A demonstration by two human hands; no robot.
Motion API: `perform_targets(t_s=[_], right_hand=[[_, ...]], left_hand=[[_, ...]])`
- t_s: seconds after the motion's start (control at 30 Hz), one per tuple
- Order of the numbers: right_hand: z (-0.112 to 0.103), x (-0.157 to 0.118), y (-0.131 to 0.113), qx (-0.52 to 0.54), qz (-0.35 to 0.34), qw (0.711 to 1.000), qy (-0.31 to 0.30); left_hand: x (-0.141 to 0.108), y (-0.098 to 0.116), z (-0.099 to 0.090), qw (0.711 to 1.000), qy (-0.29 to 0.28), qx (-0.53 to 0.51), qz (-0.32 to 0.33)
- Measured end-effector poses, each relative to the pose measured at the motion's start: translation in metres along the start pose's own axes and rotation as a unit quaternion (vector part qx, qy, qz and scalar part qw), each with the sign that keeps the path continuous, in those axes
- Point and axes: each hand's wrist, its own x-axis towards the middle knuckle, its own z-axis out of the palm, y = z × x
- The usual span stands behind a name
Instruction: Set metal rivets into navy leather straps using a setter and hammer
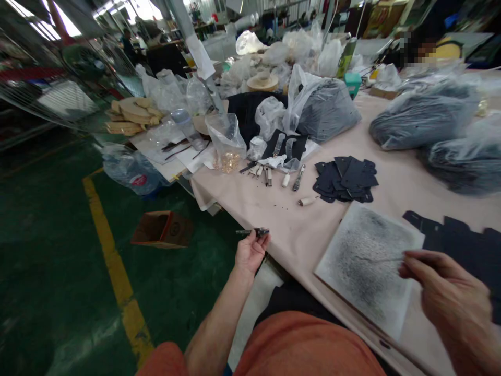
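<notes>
My left hand (250, 253) is raised off the table edge, pinching a slim dark tool (252, 231) between thumb and fingers. My right hand (454, 297) holds a thin rod (385, 259), its tip over a white board (368, 266) speckled with dark smudges. Beyond that board lies a pile of black cut sheet pieces (344, 180). Further black pieces (462, 240) spread out to the right, partly under my right hand. Small metal tools (266, 175) lie scattered on the pale cloth (266, 214) covering the table.
Bulging plastic bags of dark pieces (422, 117) crowd the far side of the table, and a small bag of gold parts (227, 149) stands nearby. A cardboard box (162, 230) sits on the green floor left of the table edge. A person (128, 47) stands far back.
</notes>
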Motion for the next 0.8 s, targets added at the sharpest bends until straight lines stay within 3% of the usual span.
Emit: perform_targets(t_s=[0.13,0.2,0.27,0.37,0.5,0.6,0.8], right_hand=[[0.108,-0.055,-0.046,0.158,0.002,0.975,-0.158],[0.147,-0.079,-0.051,0.171,-0.014,0.959,-0.224],[0.172,-0.095,-0.05,0.173,-0.031,0.95,-0.257],[0.189,-0.105,-0.045,0.171,-0.054,0.946,-0.268],[0.192,-0.105,-0.041,0.159,-0.124,0.944,-0.261],[0.194,-0.106,-0.037,0.139,-0.195,0.93,-0.278],[0.205,-0.108,-0.032,0.086,-0.266,0.897,-0.343]], left_hand=[[-0.008,0.003,0.0,0.999,0.0,-0.029,-0.016],[-0.013,0.003,0.0,0.999,-0.004,-0.042,-0.018],[-0.015,0.004,-0.001,0.998,-0.01,-0.055,-0.017],[-0.017,0.007,-0.005,0.997,-0.025,-0.074,-0.019],[-0.017,0.013,-0.01,0.996,-0.033,-0.088,-0.008],[-0.017,0.016,-0.013,0.995,-0.036,-0.091,-0.005],[-0.016,0.013,-0.019,0.994,-0.046,-0.091,-0.025]])
